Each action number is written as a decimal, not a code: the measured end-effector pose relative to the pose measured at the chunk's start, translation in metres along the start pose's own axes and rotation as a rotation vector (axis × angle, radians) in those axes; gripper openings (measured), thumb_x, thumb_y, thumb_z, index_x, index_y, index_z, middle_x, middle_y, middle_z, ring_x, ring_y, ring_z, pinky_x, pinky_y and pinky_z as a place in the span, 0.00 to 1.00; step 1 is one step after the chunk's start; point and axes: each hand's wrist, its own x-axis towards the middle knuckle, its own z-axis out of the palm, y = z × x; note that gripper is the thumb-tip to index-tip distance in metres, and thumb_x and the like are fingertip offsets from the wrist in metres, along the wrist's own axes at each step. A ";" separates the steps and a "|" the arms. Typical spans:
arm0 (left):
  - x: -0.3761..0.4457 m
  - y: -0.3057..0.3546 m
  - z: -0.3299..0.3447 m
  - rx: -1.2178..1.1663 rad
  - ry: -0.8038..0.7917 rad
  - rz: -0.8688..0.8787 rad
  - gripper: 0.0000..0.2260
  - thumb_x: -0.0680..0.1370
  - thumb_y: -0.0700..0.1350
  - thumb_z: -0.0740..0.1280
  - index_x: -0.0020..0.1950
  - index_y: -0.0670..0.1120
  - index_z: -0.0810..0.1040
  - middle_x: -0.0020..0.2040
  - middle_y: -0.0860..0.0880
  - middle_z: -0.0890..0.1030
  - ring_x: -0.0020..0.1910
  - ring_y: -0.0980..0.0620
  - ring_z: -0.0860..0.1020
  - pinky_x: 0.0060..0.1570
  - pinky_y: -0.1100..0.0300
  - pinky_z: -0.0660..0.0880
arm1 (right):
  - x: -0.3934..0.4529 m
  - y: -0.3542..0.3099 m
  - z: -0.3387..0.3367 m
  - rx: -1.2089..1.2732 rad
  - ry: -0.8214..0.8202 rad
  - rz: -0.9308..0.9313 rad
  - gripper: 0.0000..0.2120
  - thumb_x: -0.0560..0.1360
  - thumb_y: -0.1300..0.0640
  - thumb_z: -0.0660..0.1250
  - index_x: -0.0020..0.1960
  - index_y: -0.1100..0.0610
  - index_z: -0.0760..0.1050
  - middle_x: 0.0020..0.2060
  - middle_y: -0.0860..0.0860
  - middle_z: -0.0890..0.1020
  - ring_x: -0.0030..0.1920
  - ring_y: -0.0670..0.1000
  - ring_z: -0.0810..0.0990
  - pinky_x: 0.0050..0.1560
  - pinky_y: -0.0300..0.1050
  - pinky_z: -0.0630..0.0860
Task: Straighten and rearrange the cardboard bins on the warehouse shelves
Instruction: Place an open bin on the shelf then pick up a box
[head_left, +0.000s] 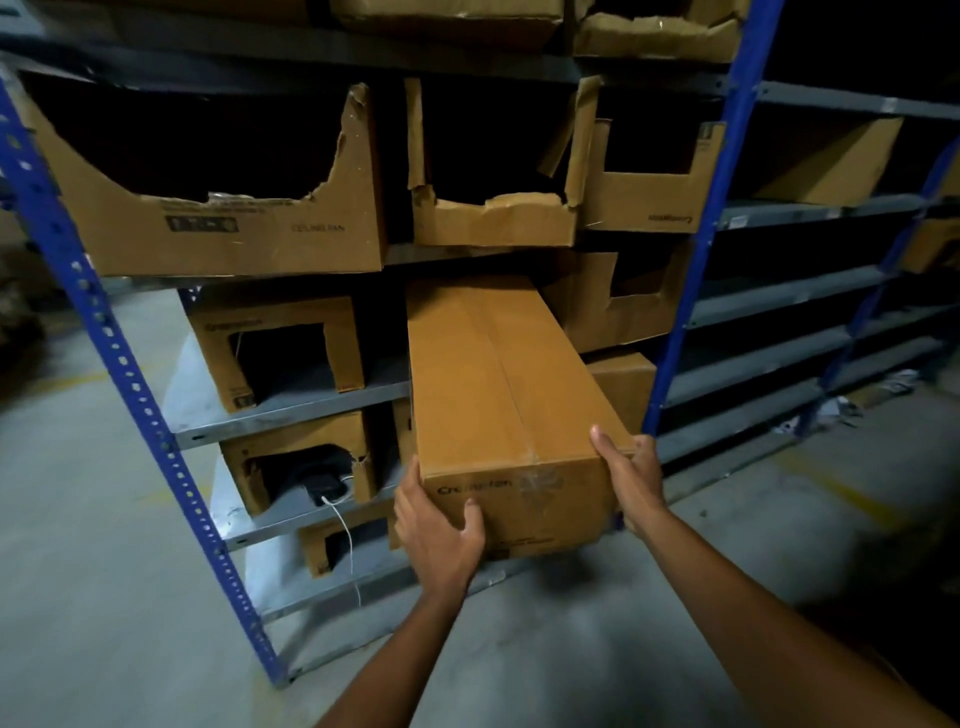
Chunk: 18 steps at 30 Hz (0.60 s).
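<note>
Midway through tidy-up: left hand (439, 525) and right hand (631, 480) clamp near end of long closed carton (498, 395), jutting from middle shelf (291, 402) over aisle. Torn bins (493, 213) above sit crooked, apparently unsorted.
</note>
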 end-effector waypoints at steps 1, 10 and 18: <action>-0.008 0.001 -0.005 -0.006 -0.002 0.010 0.36 0.68 0.46 0.71 0.73 0.45 0.60 0.64 0.43 0.70 0.63 0.43 0.70 0.61 0.39 0.69 | -0.007 0.002 -0.003 0.005 0.045 -0.006 0.21 0.72 0.45 0.72 0.55 0.57 0.70 0.49 0.51 0.78 0.51 0.55 0.78 0.52 0.50 0.75; -0.036 -0.012 -0.057 -0.121 0.038 0.058 0.35 0.65 0.50 0.64 0.71 0.44 0.63 0.63 0.44 0.70 0.63 0.41 0.70 0.59 0.36 0.69 | -0.078 0.017 0.000 0.095 0.244 0.001 0.17 0.71 0.54 0.75 0.47 0.62 0.70 0.43 0.54 0.77 0.42 0.52 0.76 0.36 0.45 0.70; -0.051 -0.003 -0.080 -0.076 0.003 0.173 0.34 0.61 0.52 0.61 0.69 0.50 0.68 0.59 0.46 0.72 0.59 0.48 0.69 0.57 0.56 0.59 | -0.130 0.060 -0.008 0.237 0.323 0.149 0.13 0.72 0.55 0.73 0.41 0.60 0.70 0.41 0.57 0.78 0.41 0.57 0.77 0.35 0.45 0.73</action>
